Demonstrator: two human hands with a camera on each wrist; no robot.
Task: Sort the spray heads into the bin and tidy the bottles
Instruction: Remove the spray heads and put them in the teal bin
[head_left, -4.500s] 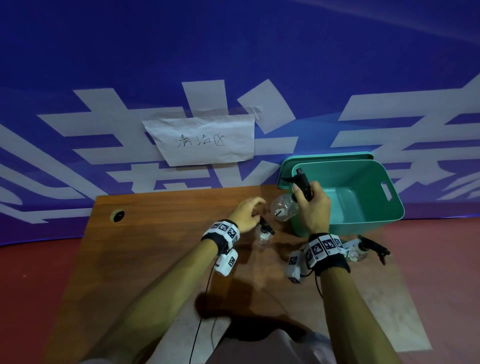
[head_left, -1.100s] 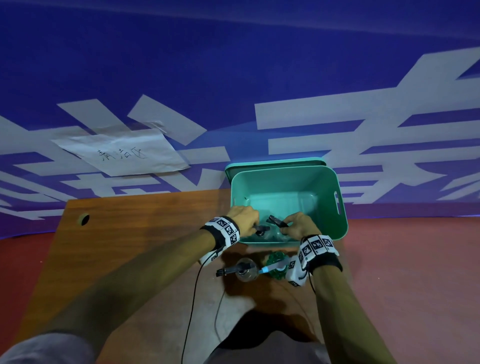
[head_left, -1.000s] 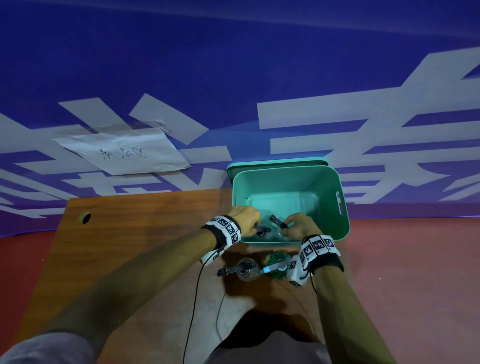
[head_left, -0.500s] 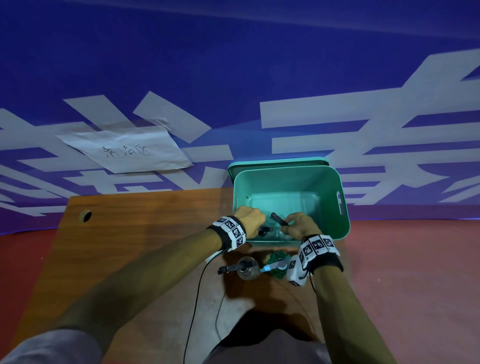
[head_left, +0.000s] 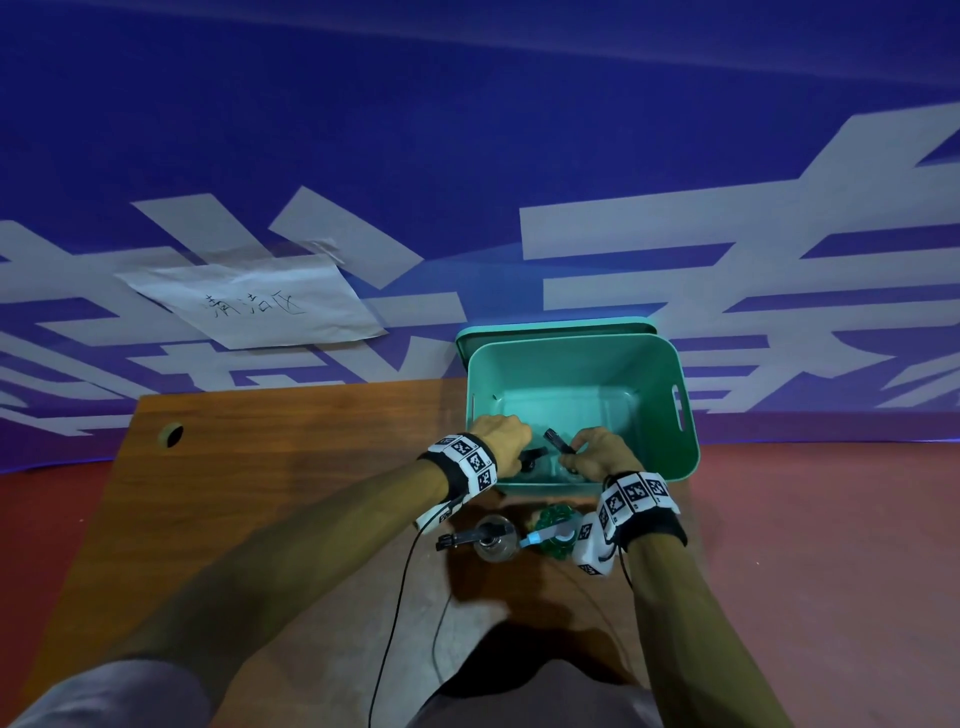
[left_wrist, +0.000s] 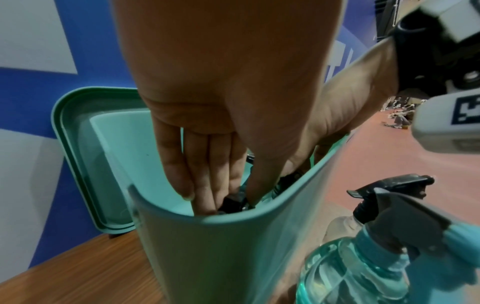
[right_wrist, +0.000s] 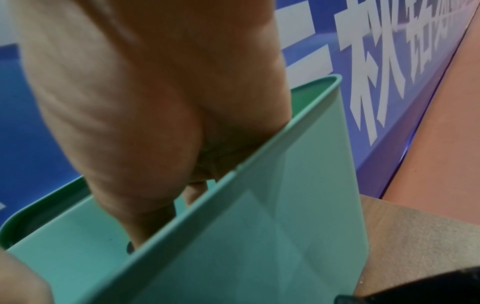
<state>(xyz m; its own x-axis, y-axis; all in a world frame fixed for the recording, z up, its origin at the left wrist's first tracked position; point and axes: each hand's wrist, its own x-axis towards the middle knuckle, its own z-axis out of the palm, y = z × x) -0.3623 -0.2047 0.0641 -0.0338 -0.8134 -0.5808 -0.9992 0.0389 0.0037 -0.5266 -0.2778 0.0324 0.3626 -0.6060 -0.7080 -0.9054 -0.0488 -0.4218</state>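
Note:
A green bin (head_left: 685, 415) stands at the table's far right edge, and both hands reach inside its near wall. My left hand (head_left: 506, 447) pinches a black spray head (head_left: 532, 457) between thumb and fingers; the left wrist view shows that black spray head (left_wrist: 233, 202) low behind the rim of the bin (left_wrist: 207, 246). My right hand (head_left: 597, 452) grips another black spray head (head_left: 558, 441) that sticks out to the left, with something clear beneath it. In the right wrist view the wall of the bin (right_wrist: 259, 236) hides the fingers.
A clear bottle with a black spray head (head_left: 491, 535) and a green bottle with a blue-tipped head (head_left: 556, 530) stand on the wooden table (head_left: 260, 493) just in front of the bin. The bin's lid (head_left: 556, 330) leans behind it against the blue wall. A cable hole (head_left: 170, 434) lies far left.
Since 4.5 s ago both hands have moved from above the table into the bin with what they hold. Over the last second they barely shift; the right hand's spray head tilts up slightly.

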